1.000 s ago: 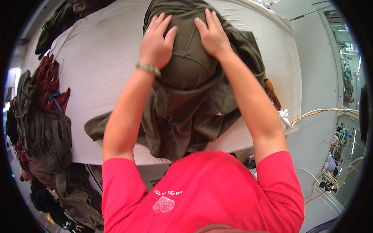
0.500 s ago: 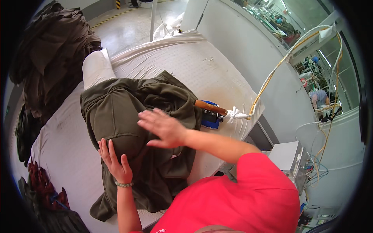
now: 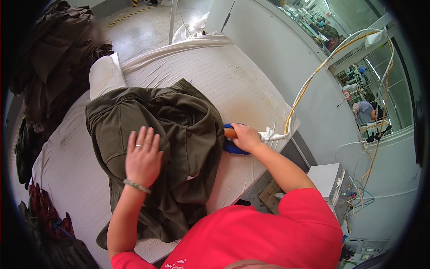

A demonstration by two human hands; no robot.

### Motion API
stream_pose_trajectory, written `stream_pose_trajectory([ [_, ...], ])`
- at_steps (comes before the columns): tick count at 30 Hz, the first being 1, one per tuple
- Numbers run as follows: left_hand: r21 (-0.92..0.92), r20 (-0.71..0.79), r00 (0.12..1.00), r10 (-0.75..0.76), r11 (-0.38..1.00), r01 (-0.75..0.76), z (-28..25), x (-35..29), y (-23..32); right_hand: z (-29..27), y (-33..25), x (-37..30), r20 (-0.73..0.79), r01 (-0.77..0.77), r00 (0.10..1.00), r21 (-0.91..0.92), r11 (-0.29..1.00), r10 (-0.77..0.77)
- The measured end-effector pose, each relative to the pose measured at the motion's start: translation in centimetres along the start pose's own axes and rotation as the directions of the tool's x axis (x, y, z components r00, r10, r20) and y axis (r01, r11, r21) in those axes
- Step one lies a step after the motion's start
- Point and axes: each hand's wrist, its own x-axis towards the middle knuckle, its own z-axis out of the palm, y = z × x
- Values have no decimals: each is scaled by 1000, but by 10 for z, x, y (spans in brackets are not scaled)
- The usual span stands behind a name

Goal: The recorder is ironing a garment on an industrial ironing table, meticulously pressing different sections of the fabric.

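Observation:
A dark olive garment (image 3: 190, 148) is pulled over a white padded arm (image 3: 105, 75) on the cloth-covered ironing table (image 3: 251, 89); its loose part lies in folds toward me. My left hand (image 3: 144, 159) rests flat on the garment, fingers stretched and pointing away from me. At the garment's right edge stands an iron (image 3: 230, 146) with a blue body and a brown wooden handle. Around that handle my right hand (image 3: 246, 137) is closed, hiding most of it. A white-wrapped cord (image 3: 273, 135) leaves the handle's right end.
Dark brown garments (image 3: 58, 58) are piled high at the far left. Dark red and dark cloth (image 3: 49, 210) lies at the near left. The iron's cord and hose (image 3: 316, 74) arch up on the right, near a grey metal box (image 3: 326, 181) and a white wall (image 3: 273, 49).
My right hand has moved right from above the garment and taken hold of the iron's handle. My left hand has shifted up and right over the cloth.

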Motion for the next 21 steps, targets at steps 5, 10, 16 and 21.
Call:
stream_pose_trajectory([
  [5, -268, -278, 899, -337, 926, 265, 8, -42, -44, -30, 27, -37, 185, -250, 948, -69, 966, 259],
  [10, -696, -400, 608, -686, 659, 286, 49, -91, -33, -65, 1, 0, 543, -589, 728, 184, 787, 418],
  [16, -999, -7, 197, -980, 15, 36, 31, -130, 5, -170, -160, 48, 251, -81, 966, 539, 838, -68],
  [21, -942, -135, 64, -989, 148, 300, 28, -196, 26, -166, -333, 115, 332, 498, 822, -22, 867, -463],
])
